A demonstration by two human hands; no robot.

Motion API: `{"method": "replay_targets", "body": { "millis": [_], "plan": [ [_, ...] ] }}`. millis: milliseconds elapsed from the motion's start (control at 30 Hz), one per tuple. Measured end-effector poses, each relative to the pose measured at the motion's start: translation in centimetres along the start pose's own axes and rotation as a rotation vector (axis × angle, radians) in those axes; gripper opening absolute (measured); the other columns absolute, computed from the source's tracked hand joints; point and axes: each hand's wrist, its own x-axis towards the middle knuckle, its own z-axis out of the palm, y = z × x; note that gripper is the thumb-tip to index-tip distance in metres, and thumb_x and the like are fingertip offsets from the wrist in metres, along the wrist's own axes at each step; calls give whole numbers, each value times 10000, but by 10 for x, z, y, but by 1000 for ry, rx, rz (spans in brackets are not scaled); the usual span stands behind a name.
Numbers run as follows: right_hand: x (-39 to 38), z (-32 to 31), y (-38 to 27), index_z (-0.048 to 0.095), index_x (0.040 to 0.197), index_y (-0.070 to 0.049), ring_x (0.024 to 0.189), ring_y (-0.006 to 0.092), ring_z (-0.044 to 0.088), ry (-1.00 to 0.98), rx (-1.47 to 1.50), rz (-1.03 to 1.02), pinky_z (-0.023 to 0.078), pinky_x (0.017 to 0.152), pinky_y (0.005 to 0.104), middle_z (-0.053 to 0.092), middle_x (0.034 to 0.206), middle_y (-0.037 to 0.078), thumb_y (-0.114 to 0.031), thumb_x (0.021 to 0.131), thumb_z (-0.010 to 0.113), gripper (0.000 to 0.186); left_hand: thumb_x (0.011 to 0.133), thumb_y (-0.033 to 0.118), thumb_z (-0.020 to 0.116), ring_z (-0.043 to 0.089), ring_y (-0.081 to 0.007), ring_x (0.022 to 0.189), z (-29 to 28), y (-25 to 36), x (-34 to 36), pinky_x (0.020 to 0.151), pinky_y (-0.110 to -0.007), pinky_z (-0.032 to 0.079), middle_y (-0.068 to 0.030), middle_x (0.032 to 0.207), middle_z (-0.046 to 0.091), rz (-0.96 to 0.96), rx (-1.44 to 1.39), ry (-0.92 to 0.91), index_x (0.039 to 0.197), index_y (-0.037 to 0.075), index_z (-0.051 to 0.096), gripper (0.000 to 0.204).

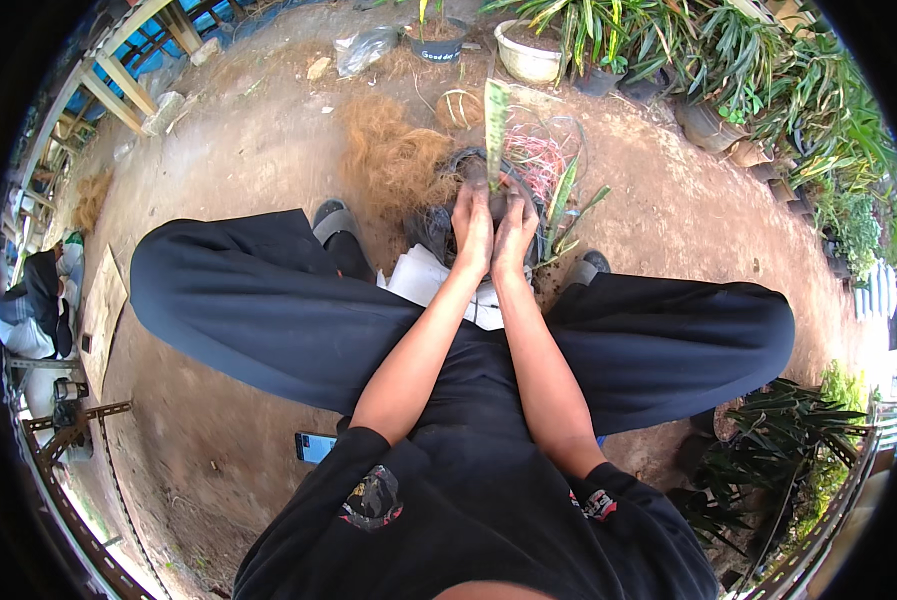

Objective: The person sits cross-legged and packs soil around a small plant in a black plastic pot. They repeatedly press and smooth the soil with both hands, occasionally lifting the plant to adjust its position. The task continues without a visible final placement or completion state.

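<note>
Between my knees, my left hand (473, 228) and my right hand (514, 230) are cupped side by side around the base of a snake plant (495, 125). Its single mottled green leaf stands upright above my fingers. Dark soil shows at its foot, though my hands hide most of it. Under and around them lies a crumpled black plastic bag (423, 228). Loose brown fibre (393, 150) is heaped at the left, and a tangle of pink string (538, 160) lies at the right. Beside my right hand are more snake plant leaves (562, 193). White sheeting (418, 276) lies nearer my body.
A dark pot (438, 42) and a white pot (528, 55) stand ahead, near a clear plastic bag (365, 50). A round fibre-coloured thing (459, 108) lies behind the heap. Potted plants (768, 110) line the right. A phone (314, 447) lies on the ground at my left.
</note>
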Motion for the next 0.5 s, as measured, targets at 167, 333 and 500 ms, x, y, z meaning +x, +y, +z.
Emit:
{"method": "replay_targets", "body": {
  "millis": [167, 333, 500],
  "plan": [
    [-6, 6, -9, 656, 1012, 80, 1044, 214, 580, -166, -224, 11, 397, 971, 331, 650, 1084, 155, -331, 956, 471, 454, 909, 211, 464, 539, -126, 726, -17, 4, 20, 634, -319, 464, -27, 829, 564, -349, -432, 103, 874, 51, 580, 201],
    [11, 5, -13, 601, 1140, 42, 1084, 208, 553, -103, 49, 134, 381, 976, 327, 613, 1173, 135, -384, 959, 448, 488, 884, 100, 532, 524, -105, 728, -17, 11, 19, 668, -268, 441, -7, 812, 587, -85, -25, -59, 847, 16, 635, 138],
    [16, -9, -14, 523, 1276, -32, 1117, 179, 522, -94, 283, 422, 374, 1010, 325, 551, 1280, 57, -403, 933, 453, 510, 908, 143, 519, 555, -155, 894, -8, 9, 12, 823, -295, 426, -52, 949, 598, 153, 298, -200, 988, 23, 620, 176]
  ]
}}
